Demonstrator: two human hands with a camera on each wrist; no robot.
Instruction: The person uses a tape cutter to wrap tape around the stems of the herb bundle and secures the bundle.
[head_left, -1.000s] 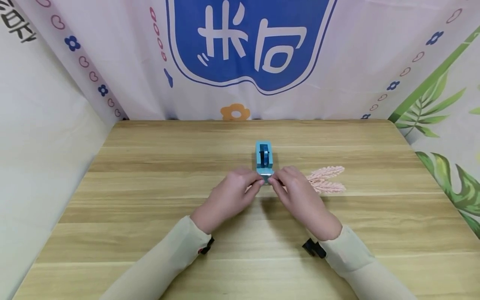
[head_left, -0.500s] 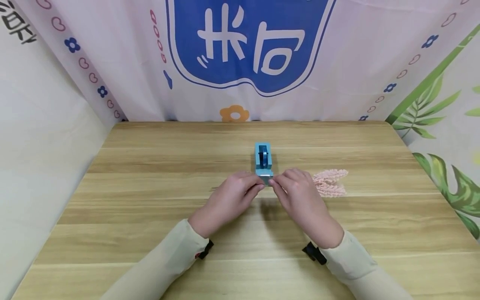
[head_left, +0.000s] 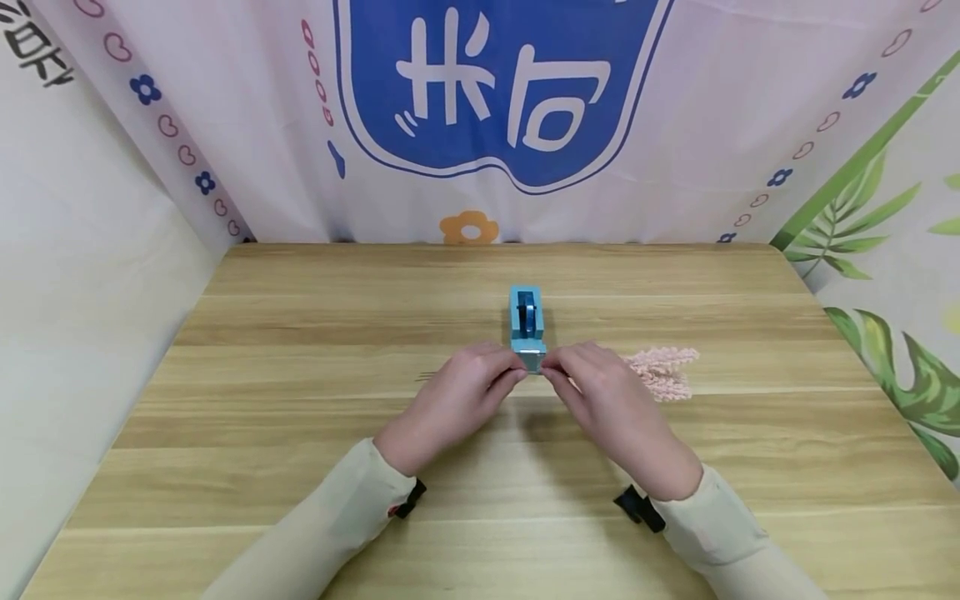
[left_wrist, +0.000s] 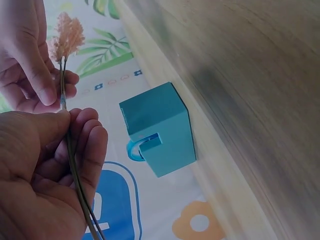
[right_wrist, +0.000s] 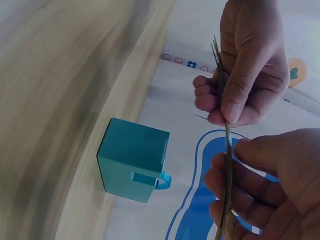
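Observation:
Two pink feathery flower sprigs are held crosswise in front of me, blooms to the right. Their thin stems run through both hands, and the tips stick out past the left hand in the head view. My left hand pinches the stems between thumb and fingers. Beside it, my right hand has its fingers curled behind the stems and its thumb close against them. A glossy band of clear tape shows on the stems between the two thumbs. A light-blue tape dispenser stands just beyond the fingertips.
The wooden table extends around the hands. A printed white curtain hangs behind its far edge. Black wrist devices sit at both sleeve cuffs.
The right hand has shifted slightly right and nearer to me, widening the gap between the hands. The blooms have moved slightly right and down. The head view has tilted a little; the dispenser stays put.

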